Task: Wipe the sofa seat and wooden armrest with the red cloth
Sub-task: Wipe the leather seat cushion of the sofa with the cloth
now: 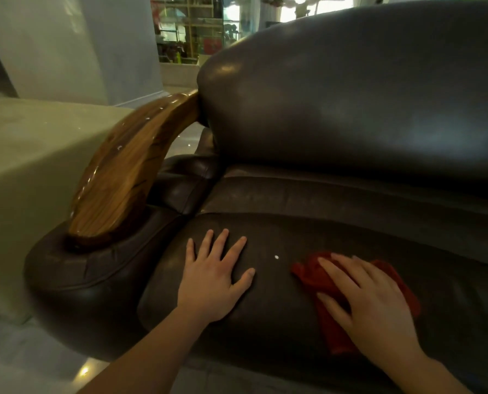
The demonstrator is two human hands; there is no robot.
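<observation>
The dark brown leather sofa seat fills the lower half of the view. My right hand presses flat on the crumpled red cloth, which lies on the seat's front right part. To its left, my left hand rests palm down on the bare seat, fingers spread, holding nothing. A small white speck sits on the leather between my hands. The glossy curved wooden armrest rises at the left, above the padded leather arm, apart from both hands.
The sofa's tall backrest cushion stands behind the seat. A pale low block or table stands left of the armrest. Light tiled floor lies at the lower left. Shelves and a window show far behind.
</observation>
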